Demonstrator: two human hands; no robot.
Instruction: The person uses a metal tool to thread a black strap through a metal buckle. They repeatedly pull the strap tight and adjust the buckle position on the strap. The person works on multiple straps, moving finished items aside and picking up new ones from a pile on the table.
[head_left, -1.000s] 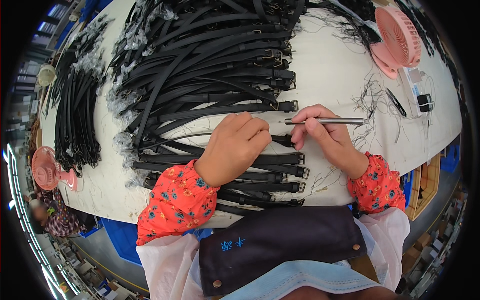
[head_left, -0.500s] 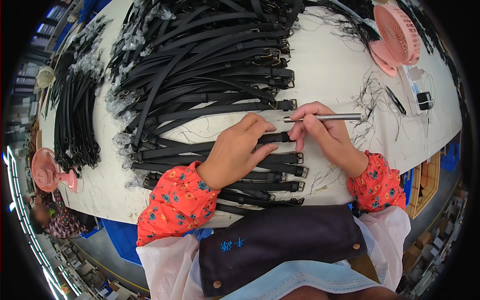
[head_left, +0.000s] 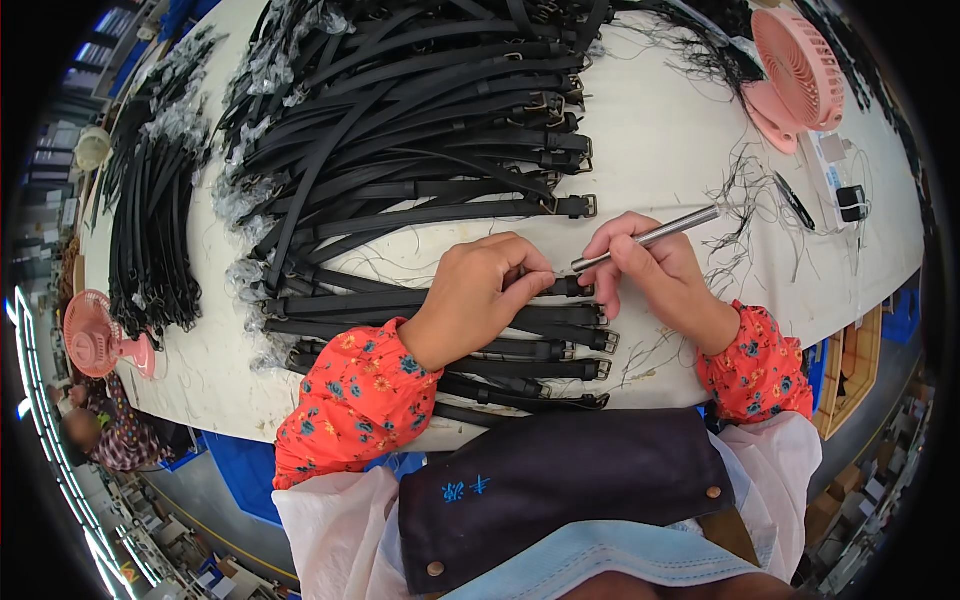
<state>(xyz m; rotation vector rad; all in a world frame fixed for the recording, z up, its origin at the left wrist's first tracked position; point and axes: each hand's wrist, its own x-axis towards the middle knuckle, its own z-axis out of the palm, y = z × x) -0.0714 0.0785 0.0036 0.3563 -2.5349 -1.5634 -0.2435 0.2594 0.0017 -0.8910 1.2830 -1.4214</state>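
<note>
My right hand (head_left: 655, 262) grips a slim silver pen-shaped metal tool (head_left: 680, 224), its narrow tip pointing left and down toward a black belt (head_left: 374, 301). My left hand (head_left: 487, 292) lies over that belt, thumb and forefinger pinched together close to the tool's tip. What the pinch holds, if anything, is too small to make out. The belt's buckle end (head_left: 574, 287) shows between my two hands, with the fingers of the right one beside it. Several more black belts lie stacked above and below, most with metal buckles to the right.
A second bundle of belts (head_left: 155, 225) lies at the left, wrapped partly in clear plastic. Pink fans stand at the right (head_left: 797, 72) and left (head_left: 98, 336). Loose black threads (head_left: 738, 200) and a black-handled tool (head_left: 793, 202) lie on the white table (head_left: 650, 130). Another person (head_left: 120, 430) sits at far left.
The tool has tilted, its back end rising and its tip dropping toward the belt. My left thumb and forefinger have closed from apart into a pinch.
</note>
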